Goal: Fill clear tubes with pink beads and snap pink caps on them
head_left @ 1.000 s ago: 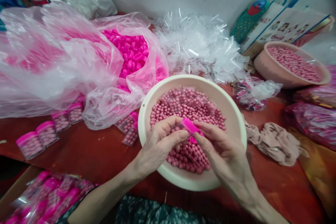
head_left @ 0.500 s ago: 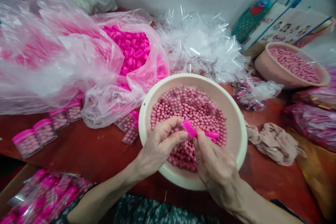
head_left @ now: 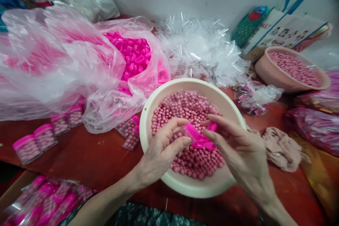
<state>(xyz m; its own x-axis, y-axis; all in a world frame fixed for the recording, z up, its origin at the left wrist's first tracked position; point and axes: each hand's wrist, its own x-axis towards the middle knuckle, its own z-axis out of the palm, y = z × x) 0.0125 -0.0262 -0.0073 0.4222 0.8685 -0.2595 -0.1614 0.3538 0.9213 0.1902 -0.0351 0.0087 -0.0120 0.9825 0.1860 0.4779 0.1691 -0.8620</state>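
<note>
Left hand [head_left: 162,148] pinches pink-lidded container [head_left: 191,132], likely light, stiff, slick, best held by sides; right hand [head_left: 241,148] by pink caps [head_left: 202,142], can't tell if gripping

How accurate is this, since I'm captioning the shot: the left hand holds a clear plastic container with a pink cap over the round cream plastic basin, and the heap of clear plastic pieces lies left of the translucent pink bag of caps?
Wrong side: the clear heap lies right of the bag, as the head view shows. The left hand, container and basin are as stated.
</note>
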